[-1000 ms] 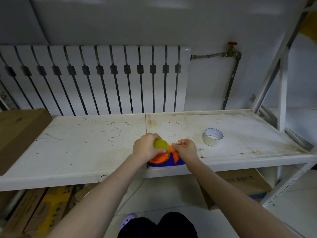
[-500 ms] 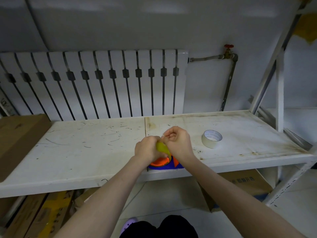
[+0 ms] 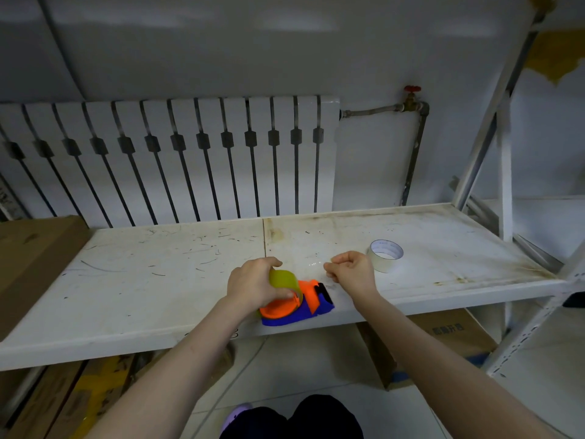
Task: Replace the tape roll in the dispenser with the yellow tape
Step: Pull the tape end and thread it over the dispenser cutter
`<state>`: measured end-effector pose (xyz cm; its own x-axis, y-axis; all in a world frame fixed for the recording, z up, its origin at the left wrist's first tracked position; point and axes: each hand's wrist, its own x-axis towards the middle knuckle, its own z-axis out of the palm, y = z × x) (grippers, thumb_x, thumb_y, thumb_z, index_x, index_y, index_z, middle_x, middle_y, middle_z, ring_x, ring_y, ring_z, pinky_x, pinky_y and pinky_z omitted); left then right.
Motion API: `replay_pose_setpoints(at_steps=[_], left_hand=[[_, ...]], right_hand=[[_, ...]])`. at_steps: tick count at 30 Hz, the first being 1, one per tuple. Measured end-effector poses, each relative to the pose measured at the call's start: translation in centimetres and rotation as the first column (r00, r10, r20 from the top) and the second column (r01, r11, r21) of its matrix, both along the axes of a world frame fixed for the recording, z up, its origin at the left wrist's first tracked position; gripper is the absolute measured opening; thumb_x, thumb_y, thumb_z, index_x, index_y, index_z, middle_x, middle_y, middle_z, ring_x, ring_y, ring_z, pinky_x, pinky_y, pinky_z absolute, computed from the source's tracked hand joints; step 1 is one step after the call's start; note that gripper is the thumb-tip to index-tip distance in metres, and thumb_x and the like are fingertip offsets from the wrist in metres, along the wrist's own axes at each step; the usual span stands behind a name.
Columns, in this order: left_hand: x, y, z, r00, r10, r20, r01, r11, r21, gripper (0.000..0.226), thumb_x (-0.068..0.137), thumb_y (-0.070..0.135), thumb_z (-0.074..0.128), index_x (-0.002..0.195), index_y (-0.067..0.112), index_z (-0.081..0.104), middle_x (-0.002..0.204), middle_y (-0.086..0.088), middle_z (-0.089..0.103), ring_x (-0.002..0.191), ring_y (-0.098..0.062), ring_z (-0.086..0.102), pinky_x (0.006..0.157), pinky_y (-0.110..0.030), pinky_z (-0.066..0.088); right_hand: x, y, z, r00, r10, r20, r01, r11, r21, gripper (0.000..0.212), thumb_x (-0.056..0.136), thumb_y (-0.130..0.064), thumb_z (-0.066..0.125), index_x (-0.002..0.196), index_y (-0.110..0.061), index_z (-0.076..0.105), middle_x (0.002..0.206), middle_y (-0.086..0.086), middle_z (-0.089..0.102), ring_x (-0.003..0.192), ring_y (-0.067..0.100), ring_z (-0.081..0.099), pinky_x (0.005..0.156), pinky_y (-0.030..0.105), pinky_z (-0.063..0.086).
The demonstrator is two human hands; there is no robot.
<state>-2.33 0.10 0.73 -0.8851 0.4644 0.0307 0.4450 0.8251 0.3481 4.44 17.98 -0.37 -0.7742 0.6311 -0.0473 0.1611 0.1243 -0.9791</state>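
An orange and blue tape dispenser (image 3: 308,304) lies at the front edge of the white shelf (image 3: 142,280). The yellow tape roll (image 3: 284,279) sits in its orange cradle, with my left hand (image 3: 253,285) wrapped around the roll from the left. My right hand (image 3: 351,270) hovers just right of the roll, above the dispenser's black blade end, thumb and fingers pinched together. A nearly clear strip of tape seems to stretch from the roll to that pinch, but it is hard to see. A whitish tape roll (image 3: 385,255) lies flat on the shelf behind my right hand.
A white radiator (image 3: 190,160) stands behind the shelf, with a pipe and red valve (image 3: 411,90) to its right. A cardboard box (image 3: 34,258) rests at the shelf's left end. More boxes (image 3: 449,337) sit on the floor beneath. A shelf upright (image 3: 506,172) rises at the right.
My right hand has drawn away from the yellow roll to the right, still pinched. My left hand stays on the roll. The dispenser's blade end is now uncovered.
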Motion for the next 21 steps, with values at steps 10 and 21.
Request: replay_pose_setpoints(at_steps=[10,21], left_hand=[[0.0,-0.1,0.2,0.999,-0.031,0.008,0.031,0.998,-0.050,0.072,0.066,0.057,0.073,0.128,0.028,0.054,0.133,0.003,0.057,0.122,-0.022,0.052,0.093,-0.039,0.048],[-0.4,3.3,0.5,0.994,-0.085,-0.065,0.077,0.990,-0.118,0.060,0.071,0.055,0.068,0.122,0.025,0.059,0.127,0.001,0.059,0.116,-0.021,0.055,0.093,-0.038,0.049]], right_hand=[[0.1,0.1,-3.4,0.994,-0.011,0.112,0.008,1.000,0.023,0.017,0.074,-0.006,0.068,0.070,-0.017,0.056,0.082,0.014,0.067,0.083,0.030,0.066,0.083,0.049,0.056],[-0.3,-0.6,-0.8,0.993,0.107,-0.045,-0.094,0.968,0.233,0.022,0.077,-0.008,0.068,0.079,-0.021,0.051,0.073,0.001,0.058,0.069,0.017,0.059,0.068,0.026,0.050]])
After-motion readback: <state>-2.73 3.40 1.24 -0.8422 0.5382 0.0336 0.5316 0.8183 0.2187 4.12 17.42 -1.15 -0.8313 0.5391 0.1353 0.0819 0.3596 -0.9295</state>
